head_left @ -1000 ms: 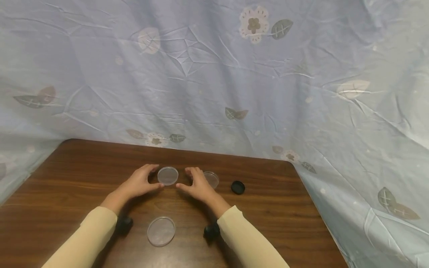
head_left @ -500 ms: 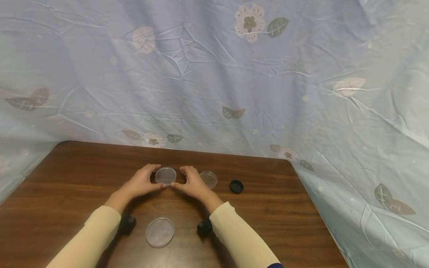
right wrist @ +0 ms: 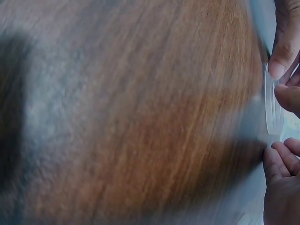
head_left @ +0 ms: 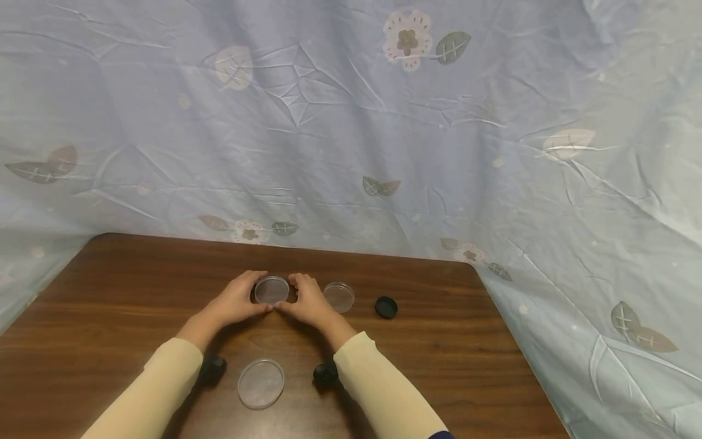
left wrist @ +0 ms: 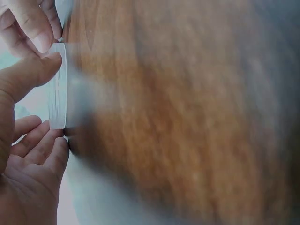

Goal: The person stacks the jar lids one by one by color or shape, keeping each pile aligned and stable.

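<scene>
A clear round petri dish (head_left: 272,291) is near the back of the wooden table, between both hands. My left hand (head_left: 237,300) holds its left side, the thumb on the near rim and the fingers round the far left. My right hand (head_left: 308,300) grips the right side in the same way, its thumb close to the left one. From the left wrist view, the petri dish (left wrist: 58,89) shows edge-on with ridged sides, low over the tabletop. The right wrist view has its edge (right wrist: 271,105) beside both thumbs. Whether its base touches the table I cannot tell.
Just right of the right hand lies another clear round dish (head_left: 338,297). Farther right is a black round cap (head_left: 386,307). A larger clear disc (head_left: 261,384) lies between the forearms. A patterned curtain (head_left: 340,134) hangs behind the table (head_left: 450,360).
My right hand has moved left to the petri dish, closing the gap to it and uncovering the dish on the right. The left hand has closed in on the rim.
</scene>
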`<state>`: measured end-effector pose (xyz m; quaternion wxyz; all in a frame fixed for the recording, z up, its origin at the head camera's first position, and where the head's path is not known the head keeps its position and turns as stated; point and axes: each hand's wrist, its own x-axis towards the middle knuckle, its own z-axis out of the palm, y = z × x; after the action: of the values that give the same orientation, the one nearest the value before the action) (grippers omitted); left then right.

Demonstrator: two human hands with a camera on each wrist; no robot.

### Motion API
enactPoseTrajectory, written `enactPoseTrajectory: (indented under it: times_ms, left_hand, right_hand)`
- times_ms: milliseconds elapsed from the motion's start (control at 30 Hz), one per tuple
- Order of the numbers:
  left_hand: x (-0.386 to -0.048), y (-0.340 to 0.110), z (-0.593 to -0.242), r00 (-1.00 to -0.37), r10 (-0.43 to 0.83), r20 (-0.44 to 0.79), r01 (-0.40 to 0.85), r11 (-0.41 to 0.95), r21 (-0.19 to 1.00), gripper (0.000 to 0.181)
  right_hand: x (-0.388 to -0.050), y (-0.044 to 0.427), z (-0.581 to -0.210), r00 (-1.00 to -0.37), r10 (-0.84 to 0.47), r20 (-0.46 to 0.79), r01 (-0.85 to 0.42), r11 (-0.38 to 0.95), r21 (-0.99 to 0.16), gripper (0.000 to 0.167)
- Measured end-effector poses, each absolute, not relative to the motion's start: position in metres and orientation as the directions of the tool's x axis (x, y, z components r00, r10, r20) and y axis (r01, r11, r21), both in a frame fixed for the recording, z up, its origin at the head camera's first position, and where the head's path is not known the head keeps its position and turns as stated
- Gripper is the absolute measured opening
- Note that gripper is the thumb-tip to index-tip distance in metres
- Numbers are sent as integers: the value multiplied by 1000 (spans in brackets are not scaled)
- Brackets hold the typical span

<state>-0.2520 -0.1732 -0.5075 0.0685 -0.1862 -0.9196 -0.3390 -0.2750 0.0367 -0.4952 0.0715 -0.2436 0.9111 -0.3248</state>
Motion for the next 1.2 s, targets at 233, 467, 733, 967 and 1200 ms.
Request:
enactPoseTrajectory:
  times_ms: [233,467,733,967,1200]
  left_hand:
    - [-254,-168,-508,-913,297,279,407,698,589,76]
    - [-253,-168,-510,-912,296,282,409,697,589,74]
    - [-252,-169,-507,-905,305,297,424,697,578,73]
    - [-252,-169,-507,-913,303,272,407,697,591,71]
    - [-251,-168,-506,-917,308,252,398,689,606,71]
  right_hand:
    - [-276,36,-499,-872,-487,50,-411,671,-617,63]
    - [-276,35,-502,-870,-491,53,-421,682,-598,64]
    - [-275,36,-499,-865,-500,47,-423,677,-603,62]
    - [-274,37,-497,-866,-500,27,-408,674,-616,62]
    - [-274,40,-500,-865,-502,17,-398,664,-633,62]
